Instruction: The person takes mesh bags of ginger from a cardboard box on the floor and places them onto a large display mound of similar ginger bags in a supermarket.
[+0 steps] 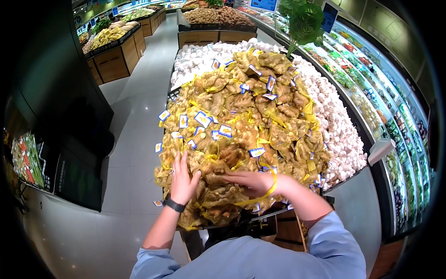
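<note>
A large heap of ginger root in yellow mesh bags (240, 129) lies before me, with small blue-and-white tags (203, 119) on many bags. My left hand (183, 178), a dark band on its wrist, rests flat against the near left side of the heap, fingers apart. To its right, my right hand (252, 182) reaches across the front of the pile, its fingertips at a bag of ginger (214, 174). A loop of yellow mesh strip (275, 181) lies over the right wrist. Whether the right fingers grip anything is not plain.
White garlic bulbs (195, 61) lie behind the ginger, and more garlic (334, 129) lies at the right. A refrigerated shelf (379, 94) runs along the right. A dark pillar (62, 80) stands left of the tiled aisle (136, 139). A leafy plant (303, 24) rises at the back.
</note>
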The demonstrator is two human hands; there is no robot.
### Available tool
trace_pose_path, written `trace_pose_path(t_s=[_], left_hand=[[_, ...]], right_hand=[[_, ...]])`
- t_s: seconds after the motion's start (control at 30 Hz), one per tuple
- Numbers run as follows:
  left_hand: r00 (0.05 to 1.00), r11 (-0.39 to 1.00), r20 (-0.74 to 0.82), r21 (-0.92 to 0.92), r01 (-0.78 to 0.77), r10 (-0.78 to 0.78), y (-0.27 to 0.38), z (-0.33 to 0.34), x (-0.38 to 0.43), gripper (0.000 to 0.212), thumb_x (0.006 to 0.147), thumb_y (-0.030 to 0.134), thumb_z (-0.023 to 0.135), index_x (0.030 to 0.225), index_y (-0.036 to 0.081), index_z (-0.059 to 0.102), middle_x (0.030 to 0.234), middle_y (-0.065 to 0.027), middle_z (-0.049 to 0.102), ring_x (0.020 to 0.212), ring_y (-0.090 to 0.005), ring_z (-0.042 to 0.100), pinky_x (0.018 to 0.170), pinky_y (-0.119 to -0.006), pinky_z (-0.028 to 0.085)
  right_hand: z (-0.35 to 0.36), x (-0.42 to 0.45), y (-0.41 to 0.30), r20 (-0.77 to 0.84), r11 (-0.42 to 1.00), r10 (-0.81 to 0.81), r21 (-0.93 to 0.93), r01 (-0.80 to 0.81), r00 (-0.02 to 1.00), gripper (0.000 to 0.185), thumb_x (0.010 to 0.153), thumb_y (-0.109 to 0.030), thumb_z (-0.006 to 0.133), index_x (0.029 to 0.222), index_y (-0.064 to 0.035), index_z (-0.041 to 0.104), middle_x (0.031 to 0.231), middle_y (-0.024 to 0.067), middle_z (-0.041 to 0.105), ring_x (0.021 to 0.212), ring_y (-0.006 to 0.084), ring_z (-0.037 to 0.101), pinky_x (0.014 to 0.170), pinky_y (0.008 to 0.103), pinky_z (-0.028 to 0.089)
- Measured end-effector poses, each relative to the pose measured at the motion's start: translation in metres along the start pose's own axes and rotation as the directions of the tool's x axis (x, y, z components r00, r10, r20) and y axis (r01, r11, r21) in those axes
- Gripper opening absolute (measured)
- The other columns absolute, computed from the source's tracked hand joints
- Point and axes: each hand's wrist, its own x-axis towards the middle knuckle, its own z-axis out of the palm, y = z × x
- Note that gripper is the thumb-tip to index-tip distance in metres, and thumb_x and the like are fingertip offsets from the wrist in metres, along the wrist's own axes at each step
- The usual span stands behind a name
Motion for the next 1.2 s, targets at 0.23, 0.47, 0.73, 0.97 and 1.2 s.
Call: trace_pose_path(t_s=[0.23,0.47,0.73,0.97,1.2], left_hand=[[0.943,0.923,0.156,0.212,-0.321,0.293,0.031,0.036,-0.012,0.075,0.089,0.048,0.065,0.152,0.017,0.038,0.159,-0.0168,0.027,0.143,-0.0414,0.030,0.115,-0.065,0.019],[0.944,0.939,0.175,0.156,-0.306,0.278,0.025,0.033,-0.012,0.074,0.090,0.045,0.065,0.153,0.017,0.036,0.160,-0.0177,0.025,0.142,-0.0385,0.034,0.116,-0.064,0.017],[0.934,0.936,0.221,0.154,-0.317,0.280,0.025,0.027,-0.009,0.076,0.090,0.046,0.064,0.153,0.016,0.035,0.161,-0.0177,0.023,0.141,-0.0396,0.034,0.117,-0.062,0.017],[0.939,0.919,0.032,0.197,-0.342,0.343,0.057,-0.031,0.083,0.055,0.087,0.030,0.071,0.132,0.003,0.054,0.132,-0.0205,0.057,0.114,-0.0391,0.059,0.095,-0.047,0.050],[0.882,0.857,-0.126,0.332,-0.395,0.455,0.062,-0.009,0.266,0.071,0.081,0.029,0.076,0.142,0.010,0.046,0.146,-0.0245,0.040,0.137,-0.0441,0.038,0.109,-0.051,0.042]], right_hand=[[-0.240,-0.020,0.056,-0.370,0.618,0.584,-0.374,-0.692,0.722,0.028,0.089,-0.027,0.066,0.104,-0.0037,0.068,0.091,0.0158,0.072,0.079,0.0212,0.069,0.071,0.0361,0.056],[-0.332,0.072,0.125,-0.767,0.304,0.477,-0.315,-0.899,0.430,0.081,0.078,-0.035,0.071,0.150,-0.0189,0.039,0.151,0.0187,0.043,0.133,0.0368,0.048,0.112,0.0462,0.039],[-0.309,0.052,0.141,-0.907,0.519,0.194,-0.229,-0.823,0.375,0.056,0.078,-0.027,0.072,0.131,-0.0113,0.061,0.135,0.0163,0.056,0.122,0.0345,0.055,0.107,0.0463,0.041],[-0.140,0.030,0.031,-0.826,0.676,0.083,-0.364,-0.640,0.558,0.051,0.079,-0.021,0.076,0.128,-0.0124,0.062,0.140,0.0171,0.051,0.133,0.0393,0.044,0.114,0.0537,0.037],[-0.144,0.007,0.029,-0.224,0.741,0.490,-0.403,-0.538,0.842,0.074,0.080,-0.030,0.078,0.147,-0.0173,0.046,0.148,0.0183,0.046,0.131,0.0359,0.050,0.109,0.0444,0.044]])
